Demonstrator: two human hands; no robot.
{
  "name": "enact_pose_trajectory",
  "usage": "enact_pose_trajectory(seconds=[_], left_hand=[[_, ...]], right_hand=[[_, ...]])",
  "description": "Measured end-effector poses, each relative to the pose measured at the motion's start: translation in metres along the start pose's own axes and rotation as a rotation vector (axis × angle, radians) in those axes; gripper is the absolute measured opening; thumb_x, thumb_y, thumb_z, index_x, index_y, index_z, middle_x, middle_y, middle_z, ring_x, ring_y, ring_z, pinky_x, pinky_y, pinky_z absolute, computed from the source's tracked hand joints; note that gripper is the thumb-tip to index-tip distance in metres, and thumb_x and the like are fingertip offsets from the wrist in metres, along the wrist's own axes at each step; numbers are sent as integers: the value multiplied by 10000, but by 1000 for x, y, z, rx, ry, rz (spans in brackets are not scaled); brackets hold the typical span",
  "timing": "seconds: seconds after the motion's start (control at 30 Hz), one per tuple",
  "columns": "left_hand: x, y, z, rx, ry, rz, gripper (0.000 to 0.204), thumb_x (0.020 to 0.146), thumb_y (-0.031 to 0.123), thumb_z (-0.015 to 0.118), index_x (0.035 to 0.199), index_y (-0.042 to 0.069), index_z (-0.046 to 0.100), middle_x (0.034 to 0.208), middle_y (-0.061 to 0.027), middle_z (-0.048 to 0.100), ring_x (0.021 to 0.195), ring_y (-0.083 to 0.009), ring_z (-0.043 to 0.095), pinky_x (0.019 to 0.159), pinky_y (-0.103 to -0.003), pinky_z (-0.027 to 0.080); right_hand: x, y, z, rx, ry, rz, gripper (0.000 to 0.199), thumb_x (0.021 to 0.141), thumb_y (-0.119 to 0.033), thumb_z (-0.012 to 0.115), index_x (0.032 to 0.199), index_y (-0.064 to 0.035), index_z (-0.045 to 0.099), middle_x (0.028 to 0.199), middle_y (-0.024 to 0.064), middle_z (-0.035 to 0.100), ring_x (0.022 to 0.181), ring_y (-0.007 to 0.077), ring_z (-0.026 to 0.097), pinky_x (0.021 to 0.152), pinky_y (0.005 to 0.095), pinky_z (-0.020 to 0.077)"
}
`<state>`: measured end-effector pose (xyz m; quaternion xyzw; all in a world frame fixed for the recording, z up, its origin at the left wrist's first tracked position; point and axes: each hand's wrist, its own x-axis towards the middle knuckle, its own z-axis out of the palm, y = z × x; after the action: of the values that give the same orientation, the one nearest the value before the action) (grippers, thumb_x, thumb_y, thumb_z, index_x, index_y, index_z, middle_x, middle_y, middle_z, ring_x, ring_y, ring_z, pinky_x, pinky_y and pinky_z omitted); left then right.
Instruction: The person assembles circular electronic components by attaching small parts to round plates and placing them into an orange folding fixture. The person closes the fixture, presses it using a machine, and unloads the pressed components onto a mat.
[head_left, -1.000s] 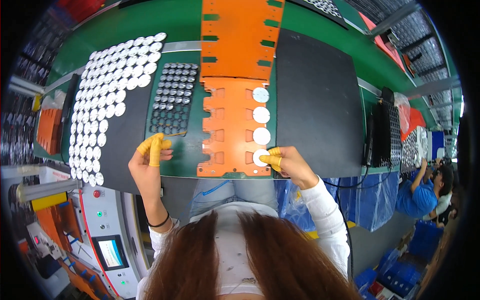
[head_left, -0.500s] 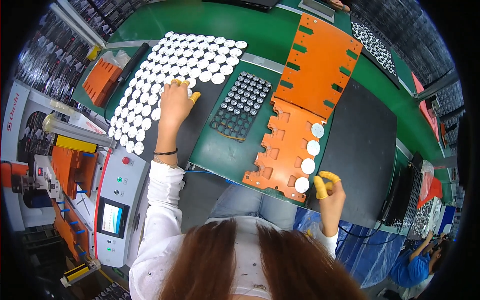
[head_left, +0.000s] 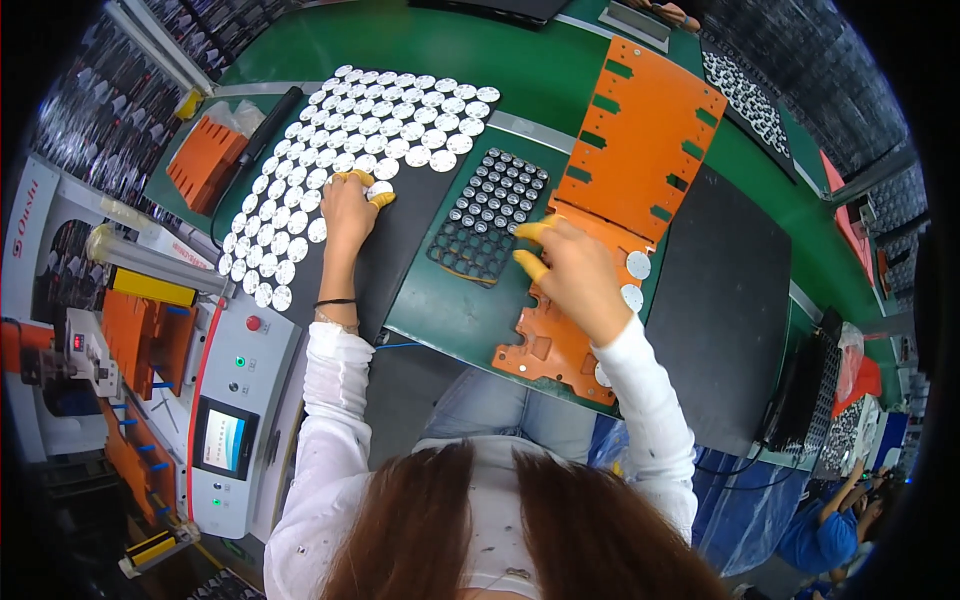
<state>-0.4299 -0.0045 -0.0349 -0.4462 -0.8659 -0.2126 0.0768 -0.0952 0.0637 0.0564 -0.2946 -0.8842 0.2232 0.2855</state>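
Note:
My left hand [head_left: 348, 212], with yellow finger cots, is over the sheet of white round discs [head_left: 398, 128]. Its thumb and fingers close on one white disc [head_left: 380, 188] at the edge of the rows. My right hand [head_left: 575, 268], also in yellow finger cots, reaches across the orange fixture [head_left: 565, 352]. Its thumb and forefinger are apart beside the black honeycomb tray [head_left: 463, 262], with nothing seen between them. Small round metallic parts [head_left: 497, 190] fill the tray's far portion; its near cells are bare. White discs [head_left: 638, 264] lie along the fixture's right edge, partly hidden by my arm.
The fixture's slotted orange upper panel [head_left: 640, 140] extends away from me. A black mat [head_left: 715, 310] lies to the right on the green table [head_left: 430, 318]. At left stands a grey machine with a touchscreen [head_left: 222, 438]. A person in blue [head_left: 820, 540] is at far lower right.
My right hand has moved left and away from me, from the fixture's near right corner to the tray. My left hand has shifted slightly nearer, its fingers drawn in around a disc.

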Motion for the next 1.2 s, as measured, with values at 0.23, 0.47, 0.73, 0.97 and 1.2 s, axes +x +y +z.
enact_pose_trajectory(seconds=[0.23, 0.47, 0.73, 0.97, 1.2], left_hand=[[1, 20, -23, -128, -61, -10, 305, 777, 114, 776, 1039, 21, 650, 970, -165, 690, 939, -363, 644, 816, -472, 507], [-48, 55, -73, -1017, -316, -118, 276, 914, 54, 676, 1181, -7, 648, 1001, -114, 729, 822, -154, 721, 653, -246, 547], [-122, 108, -113, -1625, -432, -137, 348, 1023, 114, 525, 1325, -57, 556, 1133, -144, 691, 978, -174, 682, 826, -289, 567], [-147, 133, -132, -1555, -622, 76, 429, 1023, 78, 510, 1427, -51, 448, 1358, -124, 583, 1121, -148, 618, 927, -289, 520], [-149, 151, -128, -1648, -768, 138, 482, 946, 42, 624, 1396, -51, 477, 1315, -129, 609, 1132, -222, 639, 938, -344, 545]], right_hand=[[44, 11, 65, -282, -171, -211, 224, 791, -178, 753, 960, -51, 679, 977, 92, 621, 972, 267, 633, 719, 398, 551], [47, 1, 59, -281, -145, -196, 198, 780, -162, 747, 910, -38, 663, 959, 109, 616, 1004, 294, 624, 713, 409, 558], [-19, -79, 3, 339, 184, -178, 322, 725, 0, 800, 1024, -21, 682, 1015, 95, 673, 874, 243, 657, 697, 311, 548], [-55, -68, -13, 343, 291, -135, 282, 746, 19, 781, 1020, 3, 714, 1026, 120, 674, 880, 238, 683, 744, 307, 566], [-78, -56, -28, 403, 304, -76, 264, 760, 13, 779, 1020, -13, 743, 1028, 130, 684, 857, 216, 691, 741, 291, 576]])
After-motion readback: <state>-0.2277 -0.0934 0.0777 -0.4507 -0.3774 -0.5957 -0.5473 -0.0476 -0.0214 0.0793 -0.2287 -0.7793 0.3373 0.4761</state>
